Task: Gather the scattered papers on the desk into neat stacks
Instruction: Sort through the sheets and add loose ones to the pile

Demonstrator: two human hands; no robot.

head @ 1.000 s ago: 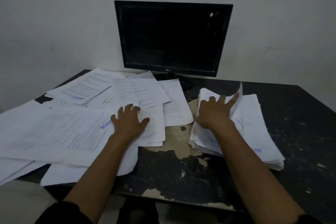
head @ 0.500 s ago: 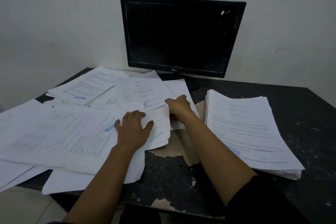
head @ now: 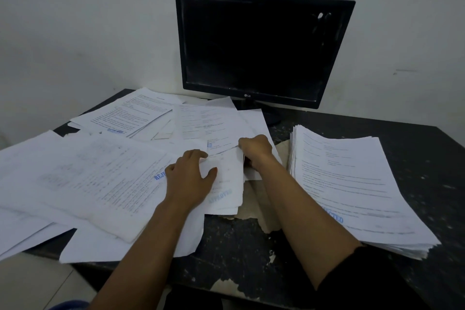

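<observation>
Dark, chipped tabletop (head: 251, 246). Scattered white printed papers (head: 105, 178) overlapping across its left half. Neat stack of white printed sheets (head: 352, 184) at its right. Left hand (head: 190, 180): fingers spread, flat on the loose papers. Right hand (head: 255, 150): fingers curled, pinching the edge of a white sheet stamped in blue (head: 226, 181) mid-table. Black flat-screen monitor (head: 261, 48) behind, against the wall.

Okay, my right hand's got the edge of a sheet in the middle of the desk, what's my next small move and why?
Probably lift that small bundle and carry it right onto the neat stack. Your right hand already grips its far edge, while the left hand rests flat on it, so ease the left hand's weight off first. The stack sits squared; loose sheets remain at left.
</observation>
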